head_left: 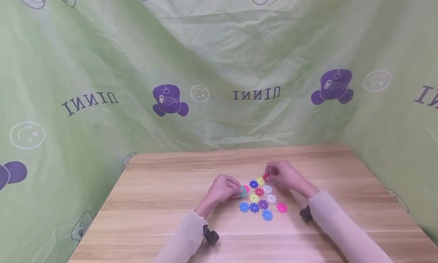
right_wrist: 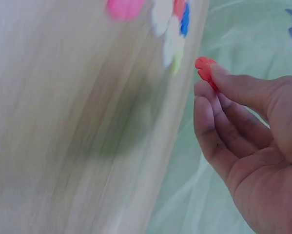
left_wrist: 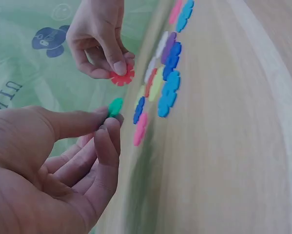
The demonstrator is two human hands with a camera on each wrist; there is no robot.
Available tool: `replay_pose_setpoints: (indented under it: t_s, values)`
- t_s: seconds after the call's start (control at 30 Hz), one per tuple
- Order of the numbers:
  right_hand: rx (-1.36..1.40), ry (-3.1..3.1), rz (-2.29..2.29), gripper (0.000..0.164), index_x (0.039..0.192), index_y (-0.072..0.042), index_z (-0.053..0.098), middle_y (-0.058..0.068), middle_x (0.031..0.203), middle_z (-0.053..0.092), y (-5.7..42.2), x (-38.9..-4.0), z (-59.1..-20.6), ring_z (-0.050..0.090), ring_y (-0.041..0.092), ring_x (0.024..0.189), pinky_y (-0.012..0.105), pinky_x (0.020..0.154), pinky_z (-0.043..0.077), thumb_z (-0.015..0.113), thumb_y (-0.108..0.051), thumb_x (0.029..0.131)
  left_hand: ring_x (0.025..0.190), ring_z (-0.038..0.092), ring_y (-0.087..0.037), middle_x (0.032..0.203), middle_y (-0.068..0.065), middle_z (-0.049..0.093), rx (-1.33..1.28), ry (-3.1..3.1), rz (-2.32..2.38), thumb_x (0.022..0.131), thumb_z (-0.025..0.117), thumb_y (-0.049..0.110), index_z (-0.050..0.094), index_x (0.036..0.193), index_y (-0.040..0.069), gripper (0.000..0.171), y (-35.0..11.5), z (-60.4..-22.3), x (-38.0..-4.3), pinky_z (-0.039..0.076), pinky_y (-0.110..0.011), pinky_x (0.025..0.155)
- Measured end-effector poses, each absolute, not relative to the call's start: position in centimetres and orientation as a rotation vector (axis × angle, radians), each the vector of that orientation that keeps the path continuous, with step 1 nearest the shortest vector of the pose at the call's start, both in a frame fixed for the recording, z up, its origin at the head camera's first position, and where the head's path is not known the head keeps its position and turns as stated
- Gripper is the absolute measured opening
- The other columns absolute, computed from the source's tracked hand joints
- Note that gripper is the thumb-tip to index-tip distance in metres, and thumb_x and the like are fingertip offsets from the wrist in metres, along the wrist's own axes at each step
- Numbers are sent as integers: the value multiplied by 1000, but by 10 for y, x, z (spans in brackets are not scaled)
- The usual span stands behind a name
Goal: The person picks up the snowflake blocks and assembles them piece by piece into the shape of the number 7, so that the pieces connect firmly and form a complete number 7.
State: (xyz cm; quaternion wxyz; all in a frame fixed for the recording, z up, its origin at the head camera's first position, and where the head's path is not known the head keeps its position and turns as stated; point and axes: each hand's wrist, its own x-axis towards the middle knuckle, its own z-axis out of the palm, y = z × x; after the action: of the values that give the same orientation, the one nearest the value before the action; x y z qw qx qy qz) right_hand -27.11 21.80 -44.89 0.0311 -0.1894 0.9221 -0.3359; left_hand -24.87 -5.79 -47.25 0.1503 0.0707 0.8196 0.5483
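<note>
Fingers (left_wrist: 107, 146) of left hand (head_left: 222, 189): thumb and fingertips pinching one green disc (left_wrist: 115, 107), held above the table (head_left: 154, 209), its upper part exposed. Right hand (head_left: 284, 176): thumb and fingertips pinching one red notched disc (left_wrist: 123, 76) near its edge, apparently so that the remaining rim stays uncovered. Loose discs (head_left: 254, 198), assorted colours: lying flat on the wooden surface between the hands and nearer the person, presumably spread so each can be told apart and lifted singly.
</note>
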Motion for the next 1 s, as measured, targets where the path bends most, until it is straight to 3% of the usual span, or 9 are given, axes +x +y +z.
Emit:
replay_pose_setpoints:
  t_s: [0.4,0.77,1.0]
  values:
    - [-591,2872,-1154,19,107,-9,76,3,98,80,191,-239,-448,75,16,91,32,83,64,80,-3,89,74,74,-11,89,-12,80,143,2106,1794,91,78,6,76,110,-4,22,-73,-474,-248,64,-26,74]
    - [-539,2777,-1445,15,103,-13,79,5,102,82,162,-218,-449,79,19,92,22,74,63,82,-7,89,73,73,-9,92,-12,81,112,2008,1873,94,76,7,77,111,-5,21,-84,-468,-241,60,-19,69]
    - [-453,2738,-1499,13,101,-14,79,5,101,81,154,-214,-448,78,20,92,26,77,64,82,-8,89,73,73,-9,90,-9,81,49,1971,1908,94,76,8,77,111,-4,21,-86,-468,-240,59,-17,67]
